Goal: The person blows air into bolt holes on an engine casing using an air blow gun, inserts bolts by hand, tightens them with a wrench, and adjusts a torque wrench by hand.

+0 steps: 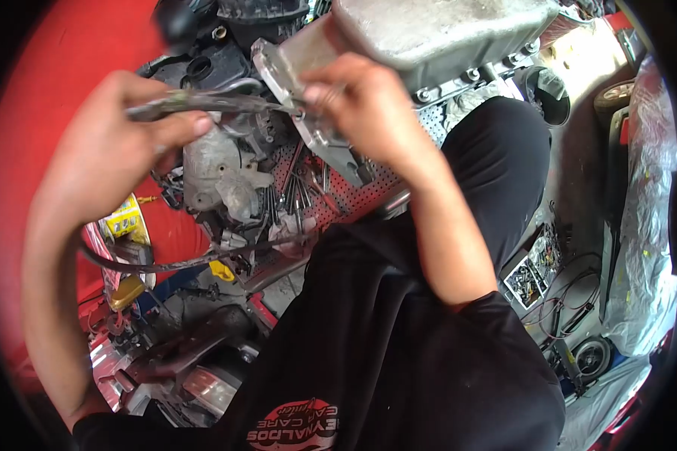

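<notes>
My left hand is closed around a dark, flexible hose, thumb along its underside. Its narrow end reaches to the edge of a grey metal flange, which belongs to a large cast-metal pan. On the flange's near side, my right hand has its fingers curled in a pinch. Motion blur hides whether anything small is between them. A dark hose length loops below my left wrist; whether it is the same hose I cannot tell.
Under the pan, a perforated metal tray holds several bolts and metal parts. A grey casting lies left of them. On the floor at right are a box of small hardware, looped cables and a plastic-covered object.
</notes>
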Demonstrator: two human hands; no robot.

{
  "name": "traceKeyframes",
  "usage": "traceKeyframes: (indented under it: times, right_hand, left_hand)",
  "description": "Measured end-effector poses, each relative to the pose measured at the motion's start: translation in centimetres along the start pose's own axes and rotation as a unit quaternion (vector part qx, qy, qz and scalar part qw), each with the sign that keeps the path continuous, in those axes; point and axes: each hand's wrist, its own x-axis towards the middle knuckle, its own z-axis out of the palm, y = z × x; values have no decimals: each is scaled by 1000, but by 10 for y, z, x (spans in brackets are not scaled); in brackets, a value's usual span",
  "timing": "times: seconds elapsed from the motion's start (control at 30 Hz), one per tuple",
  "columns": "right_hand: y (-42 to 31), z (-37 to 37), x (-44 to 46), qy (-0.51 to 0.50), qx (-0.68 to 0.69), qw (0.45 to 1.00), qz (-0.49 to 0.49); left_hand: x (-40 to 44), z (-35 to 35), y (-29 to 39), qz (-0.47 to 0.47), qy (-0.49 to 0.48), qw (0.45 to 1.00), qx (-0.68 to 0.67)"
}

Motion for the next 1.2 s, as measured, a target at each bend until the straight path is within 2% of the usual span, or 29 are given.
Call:
traceKeyframes:
  times: [0.03,0.07,0.13,0.17,0.2,0.27,0.3,0.43,0.53,0.67,0.8,0.83,0.93,0.97,1.0,1.07,1.13,1.2]
  right_hand:
    - [-7,-12,0,22,33,998,54]
    - [-13,-23,7,51,64,992,100]
    - [-9,-41,16,116,107,985,68]
    - [-5,-49,19,151,96,980,89]
    - [-1,-55,22,152,189,958,155]
    - [-3,-61,23,133,269,930,212]
    - [-13,-64,26,134,279,919,245]
    - [-6,-68,24,121,299,916,240]
    - [-5,-62,25,138,321,908,229]
    - [-5,-65,24,144,309,916,212]
    - [-19,-74,18,100,325,914,222]
    - [-22,-80,18,77,335,914,216]
    - [-8,-73,22,109,335,908,227]
    - [-2,-67,20,130,255,948,139]
    - [2,-67,22,130,256,949,129]
    - [5,-68,23,109,348,914,176]
    - [6,-70,24,99,361,914,159]
    - [5,-71,24,94,389,892,213]
  left_hand:
    - [-2,6,6,-62,5,998,10]
    - [-5,1,8,-61,10,998,17]
    - [-7,-1,14,-38,-24,999,-11]
    - [-6,0,8,-5,22,999,-35]
    - [-3,3,4,-5,18,999,-36]
    - [-5,6,3,-42,-33,998,-24]
    - [-8,6,5,-58,-24,997,-34]
    - [-8,-5,1,-25,-48,997,-47]
    - [-6,4,5,-60,-51,997,-22]
    - [-2,-1,3,-28,-50,998,-31]
    - [-6,1,13,-66,-56,996,-12]
    - [-10,5,15,-74,-34,996,-36]
    - [-4,12,3,-37,-12,999,-29]
    - [-5,11,5,-30,-24,999,-35]
    - [-6,8,7,-28,-15,999,-34]
    - [-10,7,8,-74,-48,994,-59]
    - [-9,5,3,-62,-67,994,-65]
    - [-11,3,6,-77,-66,986,-134]
